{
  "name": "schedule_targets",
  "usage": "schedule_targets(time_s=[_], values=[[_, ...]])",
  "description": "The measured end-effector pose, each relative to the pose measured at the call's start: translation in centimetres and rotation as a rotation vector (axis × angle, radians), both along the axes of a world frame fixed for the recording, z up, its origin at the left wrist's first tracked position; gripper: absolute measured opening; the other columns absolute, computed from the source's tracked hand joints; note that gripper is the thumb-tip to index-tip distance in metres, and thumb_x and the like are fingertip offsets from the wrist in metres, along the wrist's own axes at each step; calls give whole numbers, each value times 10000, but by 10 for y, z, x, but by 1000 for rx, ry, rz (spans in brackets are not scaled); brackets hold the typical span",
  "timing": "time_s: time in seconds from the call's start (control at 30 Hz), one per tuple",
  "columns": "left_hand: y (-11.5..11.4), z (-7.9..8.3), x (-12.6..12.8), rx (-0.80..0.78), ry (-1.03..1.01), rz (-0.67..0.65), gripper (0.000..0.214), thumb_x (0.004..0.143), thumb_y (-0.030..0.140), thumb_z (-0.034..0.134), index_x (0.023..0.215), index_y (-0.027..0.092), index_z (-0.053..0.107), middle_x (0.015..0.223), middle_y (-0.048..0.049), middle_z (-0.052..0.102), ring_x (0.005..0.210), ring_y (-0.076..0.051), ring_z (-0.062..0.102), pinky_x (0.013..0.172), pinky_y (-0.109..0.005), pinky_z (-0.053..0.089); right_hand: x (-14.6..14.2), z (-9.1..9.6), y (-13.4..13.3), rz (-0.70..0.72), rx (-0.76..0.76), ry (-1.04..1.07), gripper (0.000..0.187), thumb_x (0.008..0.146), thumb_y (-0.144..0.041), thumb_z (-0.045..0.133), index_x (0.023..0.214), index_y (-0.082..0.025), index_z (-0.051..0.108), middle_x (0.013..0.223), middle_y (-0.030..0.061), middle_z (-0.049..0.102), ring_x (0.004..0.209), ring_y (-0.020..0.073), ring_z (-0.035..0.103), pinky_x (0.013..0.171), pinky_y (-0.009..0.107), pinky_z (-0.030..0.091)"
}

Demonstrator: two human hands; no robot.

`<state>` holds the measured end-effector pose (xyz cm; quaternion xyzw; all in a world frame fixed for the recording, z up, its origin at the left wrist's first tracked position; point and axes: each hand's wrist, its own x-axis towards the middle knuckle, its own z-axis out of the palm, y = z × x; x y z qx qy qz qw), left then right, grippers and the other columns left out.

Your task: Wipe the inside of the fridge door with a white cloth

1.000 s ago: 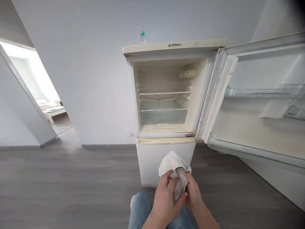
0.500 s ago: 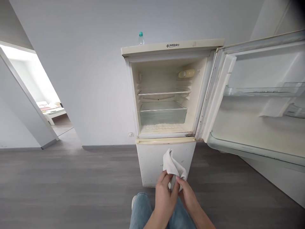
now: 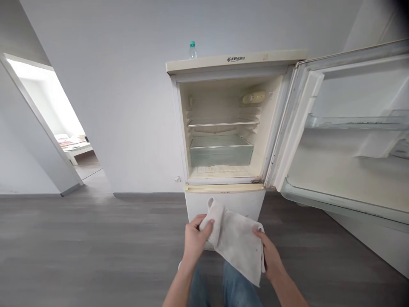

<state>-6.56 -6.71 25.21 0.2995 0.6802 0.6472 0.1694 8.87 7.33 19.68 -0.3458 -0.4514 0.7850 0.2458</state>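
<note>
A white cloth is stretched between my two hands in front of the refrigerator's lower door. My left hand pinches its left part, where the fabric is folded over. At the right edge, my right hand grips the cloth with the thumb on top; some fingers are hidden behind it. The refrigerator stands with its upper door swung wide to the right. Inside are a glass shelf, a clear drawer and a yellowish lamp cover.
A clear bottle with a green cap stands on top of the refrigerator. The open door carries clear racks and juts out to the right. Grey wood-look floor surrounds my legs. A doorway opens at the left.
My hands have moved apart, left hand leftward and right hand rightward. The cloth, bunched between them before, is now spread out wider. The view has shifted slightly.
</note>
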Motion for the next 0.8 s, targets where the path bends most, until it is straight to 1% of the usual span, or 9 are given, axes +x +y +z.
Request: schedule_targets(time_s=[0.1, 0.23, 0.3, 0.37, 0.47, 0.57, 0.67, 0.73, 0.8], values=[[-9, 18, -18, 25, -82, -89, 290, 713, 419, 686, 841, 163, 737, 983, -85, 727, 842, -190, 616, 686, -276, 460, 11, -10, 20, 69, 77, -153, 646, 658, -533, 683, 1214, -214, 603, 1273, 142, 604, 1158, 370, 565, 866, 439, 532], [-11, 35, -25, -48, -61, -285, 229, 712, 343, 688, 836, 158, 742, 940, -67, 725, 802, -159, 596, 682, -260, 438, 11, -20, 39, 323, 534, -278, 742, 715, -519, 650, 1388, -261, 474, 1429, 122, 466, 1295, 333, 446, 1008, 449, 430], [-8, 41, -24, -112, 24, -392, 180, 718, 290, 667, 824, 166, 742, 913, -56, 728, 805, -156, 603, 706, -263, 439, 4, -12, 41, 370, 693, -218, 728, 762, -520, 622, 1419, -271, 429, 1468, 113, 416, 1332, 307, 401, 1049, 446, 388], [-5, 46, -24, -175, 125, -514, 152, 712, 234, 641, 811, 177, 742, 920, -50, 734, 819, -164, 620, 731, -272, 451, -4, 6, 38, 411, 785, -60, 665, 825, -485, 591, 1436, -312, 395, 1501, 72, 372, 1356, 263, 365, 1073, 412, 364], [-4, 52, -25, -240, 234, -618, 204, 704, 178, 593, 837, 203, 744, 969, -48, 738, 883, -189, 648, 788, -298, 476, -12, 39, 29, 561, 801, 80, 525, 870, -444, 576, 1372, -312, 493, 1398, 64, 487, 1198, 237, 500, 968, 359, 441], [-8, 53, -30, -273, 270, -573, 213, 715, 196, 585, 855, 215, 744, 993, -53, 735, 908, -200, 656, 804, -309, 481, -14, 58, 22, 676, 735, 97, 408, 875, -437, 579, 1244, -266, 615, 1133, 58, 629, 868, 181, 568, 741, 287, 475], [-15, 50, -36, -279, 258, -559, 186, 729, 245, 600, 844, 209, 743, 991, -66, 730, 877, -196, 647, 774, -306, 478, -16, 63, 16, 654, 739, 92, 289, 853, -421, 603, 1034, -219, 700, 890, 35, 640, 719, 152, 515, 631, 256, 430], [-19, 45, -37, -270, 251, -579, 189, 739, 274, 609, 856, 205, 742, 1011, -72, 722, 877, -193, 631, 778, -303, 466, -17, 67, 13, 605, 823, 62, 223, 844, -393, 600, 881, -204, 711, 818, 33, 634, 721, 163, 516, 641, 264, 422], [-22, 39, -38, -277, 251, -619, 190, 749, 322, 623, 845, 201, 734, 975, -58, 705, 839, -176, 599, 745, -288, 441, -17, 74, 10, 558, 928, 18, 197, 851, -361, 575, 849, -211, 704, 812, 35, 642, 734, 174, 525, 660, 275, 419]])
